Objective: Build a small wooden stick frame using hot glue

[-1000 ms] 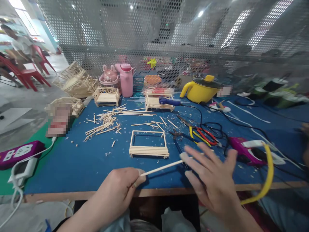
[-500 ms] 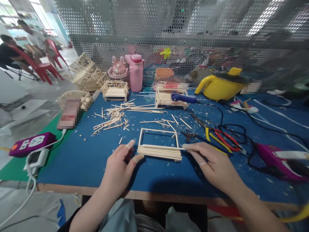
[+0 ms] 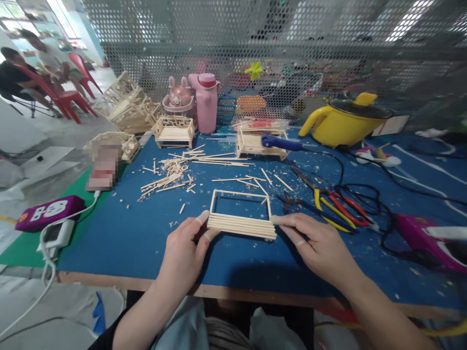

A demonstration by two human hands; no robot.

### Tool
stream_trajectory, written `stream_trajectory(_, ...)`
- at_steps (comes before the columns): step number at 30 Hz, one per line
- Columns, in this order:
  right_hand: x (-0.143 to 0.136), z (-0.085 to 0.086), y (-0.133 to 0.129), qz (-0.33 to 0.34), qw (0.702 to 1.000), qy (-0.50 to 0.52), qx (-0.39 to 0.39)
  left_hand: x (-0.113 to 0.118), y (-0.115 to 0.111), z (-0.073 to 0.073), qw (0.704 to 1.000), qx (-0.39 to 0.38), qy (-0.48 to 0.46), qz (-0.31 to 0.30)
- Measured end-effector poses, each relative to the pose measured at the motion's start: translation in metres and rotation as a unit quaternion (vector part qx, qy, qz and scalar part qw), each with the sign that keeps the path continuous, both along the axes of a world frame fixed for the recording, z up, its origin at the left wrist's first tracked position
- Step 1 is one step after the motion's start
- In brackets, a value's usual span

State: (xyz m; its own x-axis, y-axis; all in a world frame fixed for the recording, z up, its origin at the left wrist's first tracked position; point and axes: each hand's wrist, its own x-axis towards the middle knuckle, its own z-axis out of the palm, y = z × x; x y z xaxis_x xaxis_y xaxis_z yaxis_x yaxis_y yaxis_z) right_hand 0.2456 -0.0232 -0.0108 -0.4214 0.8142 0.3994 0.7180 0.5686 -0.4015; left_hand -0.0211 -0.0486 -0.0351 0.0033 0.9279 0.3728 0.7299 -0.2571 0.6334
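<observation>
A small frame of thin wooden sticks (image 3: 241, 225) lies on the blue work surface in front of me, its near part covered by several sticks side by side and its far part an open rectangle. My left hand (image 3: 188, 240) grips the frame's left end between thumb and forefinger. At the right end, the fingertips of my right hand (image 3: 306, 236) are closed against the end of the uppermost laid stick. Finger covers show on both hands. Pliers with blue handles (image 3: 302, 206) lie just beyond my right hand.
Loose sticks (image 3: 171, 175) and scraps lie behind the frame. Finished miniature wooden pieces (image 3: 175, 132) stand farther back. A blue glue gun (image 3: 280, 142) rests on one, near a yellow pot (image 3: 339, 126). Red-handled pliers (image 3: 348, 209), black cables and a purple power strip (image 3: 419, 233) lie right.
The uppermost stick, which stuck out at the right end, now sits flush against the row. My left fingers have moved up along the left end, and my right fingertips have come closer to the frame.
</observation>
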Motion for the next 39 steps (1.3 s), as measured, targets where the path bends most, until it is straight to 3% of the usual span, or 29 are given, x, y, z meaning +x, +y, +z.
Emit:
stream_trajectory(10, -0.004, -0.001, 0.001, 0.008, 1.0, 0.015, 0.008, 0.004, 0.001, 0.001, 1.0, -0.002, 0.012, -0.006)
stream_trajectory(17, -0.006, 0.0, -0.003, -0.041, 0.998, 0.038, -0.021, 0.004, -0.001, -0.001, 0.999, 0.007, 0.05, 0.003)
stream_trajectory(35, -0.005, 0.004, -0.008, -0.027, 0.997, 0.013, -0.074, 0.007, -0.001, 0.003, 0.997, -0.001, 0.071, 0.019)
stream_trajectory(39, -0.007, 0.0, -0.008, -0.036, 0.999, -0.019, -0.009, 0.007, -0.002, 0.005, 0.997, -0.007, 0.082, 0.016)
